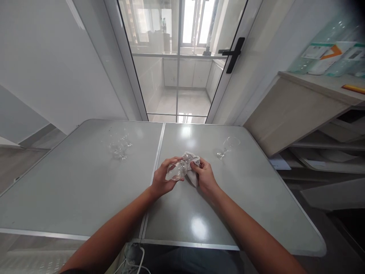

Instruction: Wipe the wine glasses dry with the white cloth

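glass (177, 170): over the table (85, 198), just right of centre seam (159, 146), between hands
left hand (163, 179): fingers curved round bowl
right hand (207, 177): fingers pinching cloth (192, 179) at stem end
handling: best keep bowl grip light, turn glass against cloth, avoid twisting stem
long axis: slanted, rim lower-left, stem upper-right into cloth

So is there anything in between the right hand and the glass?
Yes, the white cloth: the right hand holds it bunched around the stem end of the glass. Nothing visible comes between the left hand and the glass, which it holds directly by the bowl end.
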`<state>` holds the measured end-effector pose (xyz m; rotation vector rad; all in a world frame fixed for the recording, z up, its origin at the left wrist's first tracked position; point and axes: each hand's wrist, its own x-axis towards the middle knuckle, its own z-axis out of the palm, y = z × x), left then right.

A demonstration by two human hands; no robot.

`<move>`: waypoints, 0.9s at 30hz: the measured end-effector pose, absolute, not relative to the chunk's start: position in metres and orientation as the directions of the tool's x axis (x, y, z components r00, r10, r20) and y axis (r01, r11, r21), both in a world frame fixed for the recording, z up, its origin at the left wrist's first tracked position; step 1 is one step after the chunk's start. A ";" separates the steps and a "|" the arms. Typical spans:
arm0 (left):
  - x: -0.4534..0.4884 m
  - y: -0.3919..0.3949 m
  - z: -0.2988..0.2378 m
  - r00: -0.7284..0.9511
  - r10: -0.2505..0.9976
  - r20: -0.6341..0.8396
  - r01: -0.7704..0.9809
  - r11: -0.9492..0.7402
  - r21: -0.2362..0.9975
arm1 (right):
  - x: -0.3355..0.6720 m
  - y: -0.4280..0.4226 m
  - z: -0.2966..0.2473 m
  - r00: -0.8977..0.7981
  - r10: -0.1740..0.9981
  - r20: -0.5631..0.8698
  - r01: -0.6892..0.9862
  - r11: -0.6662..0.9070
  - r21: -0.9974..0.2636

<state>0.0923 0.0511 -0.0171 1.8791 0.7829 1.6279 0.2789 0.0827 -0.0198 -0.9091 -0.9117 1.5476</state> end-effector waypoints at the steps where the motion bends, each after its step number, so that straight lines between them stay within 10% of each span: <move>1: 0.092 0.051 -0.017 0.120 0.725 0.678 0.069 -0.688 0.723 | 0.278 0.083 -0.019 -0.165 0.983 -0.079 -0.422 -0.143 -0.895; 9: 0.096 0.050 -0.005 0.289 0.537 0.793 0.158 -0.843 0.513 | 0.279 0.087 -0.021 -0.118 0.987 -0.110 -0.346 -0.145 -0.927; 20: 0.092 0.052 -0.014 0.242 0.610 0.754 0.197 -0.792 0.578 | 0.279 0.092 -0.027 -0.247 0.968 0.037 -0.153 -0.002 -0.988; 27: 0.091 0.052 -0.012 0.072 0.681 0.729 0.327 -0.706 0.628 | 0.286 0.089 -0.016 0.032 0.990 0.135 0.102 0.131 -0.986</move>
